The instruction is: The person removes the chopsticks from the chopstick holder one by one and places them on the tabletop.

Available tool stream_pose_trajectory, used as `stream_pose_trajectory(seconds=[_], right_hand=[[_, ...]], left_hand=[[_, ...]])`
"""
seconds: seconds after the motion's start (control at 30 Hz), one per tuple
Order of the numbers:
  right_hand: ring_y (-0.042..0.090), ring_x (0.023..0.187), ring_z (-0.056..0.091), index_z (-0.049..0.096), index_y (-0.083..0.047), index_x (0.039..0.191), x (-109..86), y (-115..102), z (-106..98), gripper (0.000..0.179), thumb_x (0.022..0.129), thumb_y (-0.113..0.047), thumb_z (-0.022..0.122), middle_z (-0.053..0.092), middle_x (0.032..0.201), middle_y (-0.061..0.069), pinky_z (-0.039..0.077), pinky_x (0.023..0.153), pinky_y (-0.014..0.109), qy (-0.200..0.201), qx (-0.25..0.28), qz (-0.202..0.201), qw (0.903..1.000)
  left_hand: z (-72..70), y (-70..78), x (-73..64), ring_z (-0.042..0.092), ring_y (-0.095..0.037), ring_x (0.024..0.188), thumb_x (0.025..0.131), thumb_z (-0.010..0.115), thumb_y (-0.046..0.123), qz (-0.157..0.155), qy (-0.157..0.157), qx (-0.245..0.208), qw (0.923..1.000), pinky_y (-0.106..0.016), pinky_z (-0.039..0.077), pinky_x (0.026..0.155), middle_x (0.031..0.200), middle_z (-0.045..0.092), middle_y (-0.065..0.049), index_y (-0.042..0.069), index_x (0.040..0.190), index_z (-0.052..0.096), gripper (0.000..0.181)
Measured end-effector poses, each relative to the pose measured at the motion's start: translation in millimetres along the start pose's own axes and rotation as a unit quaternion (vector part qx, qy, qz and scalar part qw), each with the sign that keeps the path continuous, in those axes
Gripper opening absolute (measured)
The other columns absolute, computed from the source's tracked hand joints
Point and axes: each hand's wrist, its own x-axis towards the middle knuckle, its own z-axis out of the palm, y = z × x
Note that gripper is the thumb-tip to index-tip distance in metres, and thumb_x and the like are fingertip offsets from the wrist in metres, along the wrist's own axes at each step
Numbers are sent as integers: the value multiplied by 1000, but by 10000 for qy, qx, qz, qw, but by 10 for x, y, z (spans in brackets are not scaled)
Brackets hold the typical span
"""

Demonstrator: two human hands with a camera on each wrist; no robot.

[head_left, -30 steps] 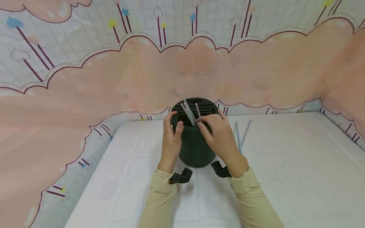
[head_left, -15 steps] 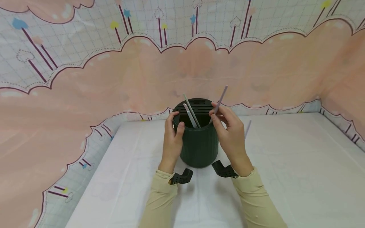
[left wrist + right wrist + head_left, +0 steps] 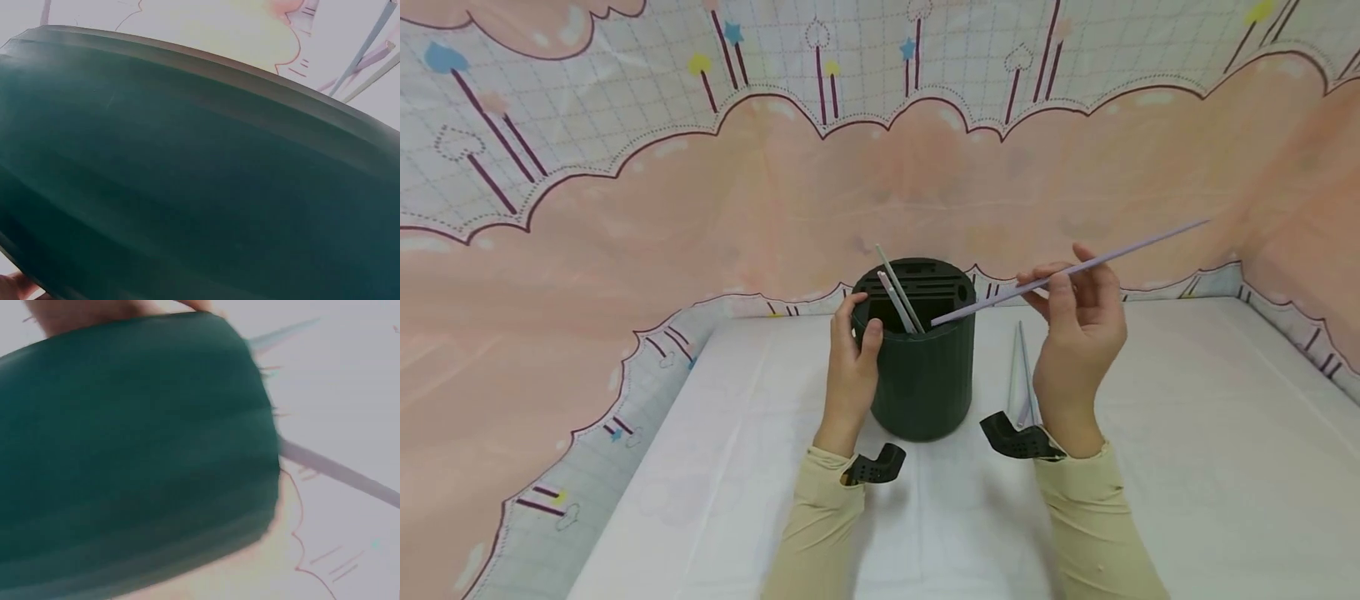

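A dark green holder (image 3: 925, 383), a cylinder with a slotted far part to its top, stands on the white table. My left hand (image 3: 850, 367) grips its left rim, thumb at the front and fingers behind. Several pale sticks, apparently chopsticks (image 3: 891, 287), lean out of its opening. With thumb and fingers, my right hand (image 3: 1078, 350) pinches a long lavender chopstick (image 3: 1138, 246) to the right of the holder. Its thicker end overlaps the holder's front rim, and its thin end points up and right. The green wall fills most of both wrist views.
More chopsticks (image 3: 1027, 367), pale green, blue and purple, lie on the table right of the holder, partly behind my right wrist; the left wrist view also shows such sticks (image 3: 369, 56). A patterned peach cloth (image 3: 880, 200) rises behind the table (image 3: 730, 467).
My right hand has drawn the lavender chopstick up out of the holder's opening, moved right and tilted it nearly level. My left hand keeps its grip on the rim.
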Motion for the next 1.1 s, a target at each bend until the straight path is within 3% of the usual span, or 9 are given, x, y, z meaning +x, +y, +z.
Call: stream_pose_trajectory(seconds=[0.13,0.23,0.4,0.5,0.6,0.7,0.83,0.9,1.1], right_hand=[[33,72,65,47,7,117,128,58,-162,31,88,2,56,59,84,24,54,70,39,466,869,-53,9951],[34,67,64,48,8,116,200,43,-256,30,88,1,57,59,81,24,54,67,40,560,980,-74,9936],[27,66,66,54,4,115,260,11,-387,30,87,-5,60,64,82,19,54,66,35,218,-1,366,9991],[21,69,67,57,-2,117,260,21,-455,30,88,-9,60,67,85,13,54,67,27,-265,-1113,866,9897],[15,72,67,58,-10,119,259,84,-528,29,91,-15,57,68,86,6,53,67,22,-764,-2328,1236,9616],[10,73,66,56,-16,123,258,175,-592,31,93,-23,53,67,88,4,52,66,18,-1253,-3492,1499,9164],[7,75,65,51,-15,128,245,289,-693,36,95,-30,48,67,94,8,52,67,18,-1707,-4406,1867,8613],[6,76,65,50,-12,129,239,332,-747,38,96,-31,45,66,97,11,52,68,19,-1838,-4626,2094,8416],[7,74,63,50,-5,125,221,436,-875,35,98,-24,42,66,98,16,54,67,26,-2082,-4825,2709,8065]], left_hand=[[4,1,-7,26,-13,133,90,38,59,18,31,4,10000,-52,26,105,144,26,7,37,134,32,49],[3,8,-10,26,-13,132,90,38,59,20,26,-15,10000,-52,26,105,144,25,7,37,134,32,49],[3,10,-2,25,-13,133,91,38,57,72,3,-63,10000,-52,24,106,145,24,7,36,135,32,49],[4,6,-1,25,-12,134,91,39,56,112,15,-81,9999,-51,24,106,145,24,6,34,135,32,50],[12,3,0,26,-12,133,92,39,55,125,33,-81,9999,-50,24,106,145,25,6,34,135,33,49],[9,3,7,26,-12,133,92,39,55,130,55,-71,9999,-50,24,106,145,26,6,34,135,33,48],[3,8,5,25,-13,133,92,38,56,98,52,-76,9999,-51,24,106,145,25,6,34,135,33,49],[4,13,1,25,-13,133,91,38,57,76,40,-95,9999,-52,24,106,146,24,6,34,135,32,50],[9,9,-6,25,-13,133,91,38,58,36,15,-80,10000,-52,25,106,145,25,6,34,135,32,50]])
